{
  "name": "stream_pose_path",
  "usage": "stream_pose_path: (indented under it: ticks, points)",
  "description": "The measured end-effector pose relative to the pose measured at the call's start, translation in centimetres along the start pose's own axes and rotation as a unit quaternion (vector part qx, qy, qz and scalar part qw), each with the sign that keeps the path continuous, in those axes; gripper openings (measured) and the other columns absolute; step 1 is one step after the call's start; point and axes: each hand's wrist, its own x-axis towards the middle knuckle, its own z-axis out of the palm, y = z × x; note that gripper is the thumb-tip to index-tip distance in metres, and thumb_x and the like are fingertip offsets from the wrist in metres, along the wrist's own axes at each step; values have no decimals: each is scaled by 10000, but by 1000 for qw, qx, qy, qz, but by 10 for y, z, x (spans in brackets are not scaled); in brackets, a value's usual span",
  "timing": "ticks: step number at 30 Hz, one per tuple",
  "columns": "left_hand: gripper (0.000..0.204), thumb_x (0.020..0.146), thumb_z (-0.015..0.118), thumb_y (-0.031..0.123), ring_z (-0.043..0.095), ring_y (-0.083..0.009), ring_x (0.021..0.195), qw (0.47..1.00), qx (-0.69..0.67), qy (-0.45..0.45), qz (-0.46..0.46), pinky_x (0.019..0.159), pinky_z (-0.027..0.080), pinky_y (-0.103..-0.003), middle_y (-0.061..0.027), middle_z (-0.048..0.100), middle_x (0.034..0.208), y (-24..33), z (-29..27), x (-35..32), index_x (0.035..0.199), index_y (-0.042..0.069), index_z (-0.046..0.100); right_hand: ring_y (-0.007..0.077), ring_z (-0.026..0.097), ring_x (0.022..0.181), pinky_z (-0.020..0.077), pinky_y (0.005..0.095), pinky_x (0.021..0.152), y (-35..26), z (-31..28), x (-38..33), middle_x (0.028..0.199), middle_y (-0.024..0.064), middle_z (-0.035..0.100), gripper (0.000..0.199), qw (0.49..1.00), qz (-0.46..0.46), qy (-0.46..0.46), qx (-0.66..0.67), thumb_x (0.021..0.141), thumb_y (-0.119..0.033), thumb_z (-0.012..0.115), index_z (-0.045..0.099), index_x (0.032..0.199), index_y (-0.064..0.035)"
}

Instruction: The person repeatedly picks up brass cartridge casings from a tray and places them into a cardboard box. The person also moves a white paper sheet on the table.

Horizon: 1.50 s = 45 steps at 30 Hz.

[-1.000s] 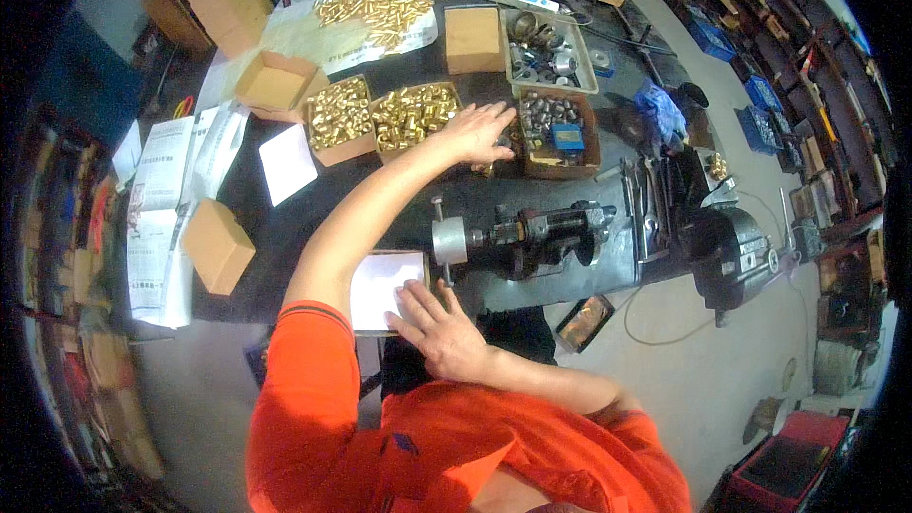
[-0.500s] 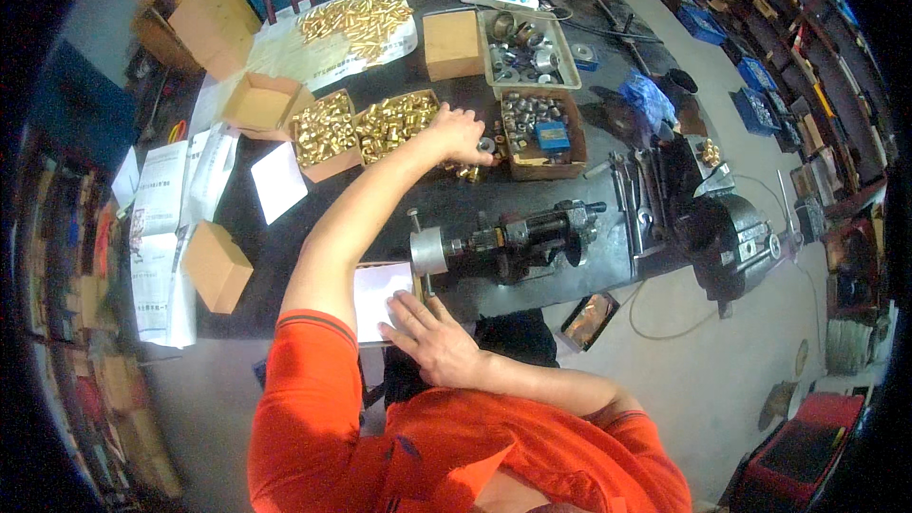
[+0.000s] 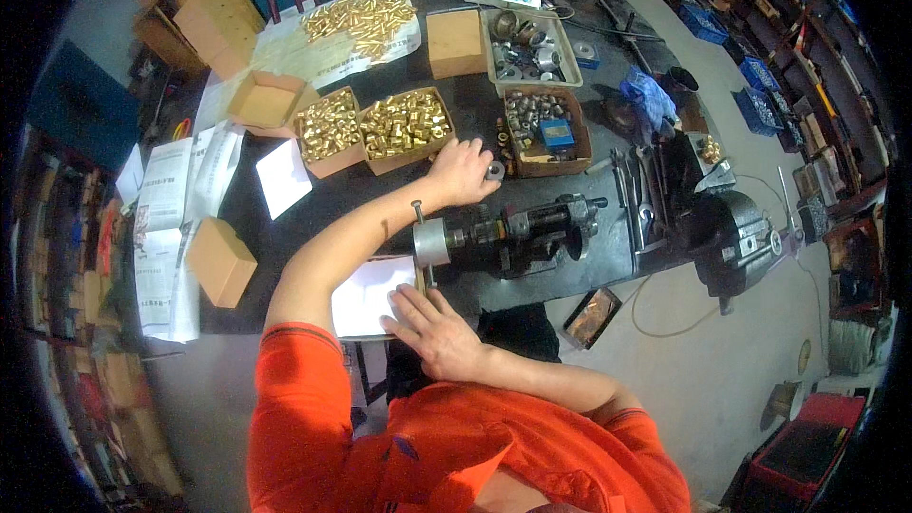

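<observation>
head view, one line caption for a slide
Person in orange at a dark workbench: left hand beside boxes of brass fittings, right hand at a small bench machine's handle.

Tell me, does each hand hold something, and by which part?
The left hand pinches a small dark ring by its rim. The right hand rests on the machine's handle at its lower end; a closed grip cannot be told.

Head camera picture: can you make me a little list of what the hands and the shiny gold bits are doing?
left hand: stretched out over the black table, holding a small dark ring
right hand: resting by the lever of the dark bench machine
brass parts: piled in two open cardboard boxes, more heaped on paper behind
grey metal parts: in a brown box beside the left hand
</observation>
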Motion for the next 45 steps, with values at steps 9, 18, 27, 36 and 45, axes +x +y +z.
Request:
stream_pose_path:
  ticks: [9,18,27,36,45]
  points:
    - [311,821,615,354,591,-271,883,997,30,24,68,732,478,-405,-112,560,928,-27,-3,-65,905,55,612,387,258,1385,268,545,1094,-2,4,1,1455,219,325,818,1000,5,22,11,631,-181,732,429,1387,-103]
    - [396,860,591,432,634,-334,815,998,-53,-26,30,698,512,-441,-136,614,872,-21,-43,-43,987,59,625,391,259,1383,270,548,1089,2,5,0,1447,233,332,817,1000,-5,24,-6,642,-222,724,419,1388,-86]
    - [280,806,654,343,649,-285,800,997,39,-52,35,748,428,-468,-112,649,793,5,-6,14,837,66,640,367,256,1396,254,545,1102,4,2,1,1472,228,311,813,1000,-5,9,17,656,-223,701,409,1401,-76]
    - [85,683,650,97,663,-294,720,994,83,51,57,609,513,-445,-127,636,748,-30,11,45,757,60,629,362,246,1402,326,550,1063,7,2,0,1489,197,294,877,998,-8,9,55,612,-186,726,392,1418,-102]
    - [53,733,599,73,631,-271,894,990,118,-17,74,1035,365,-531,-91,615,808,-28,-1,30,760,98,638,342,251,1401,231,542,1118,10,1,1,1508,214,249,865,998,-1,-13,66,627,-215,729,391,1412,-90]
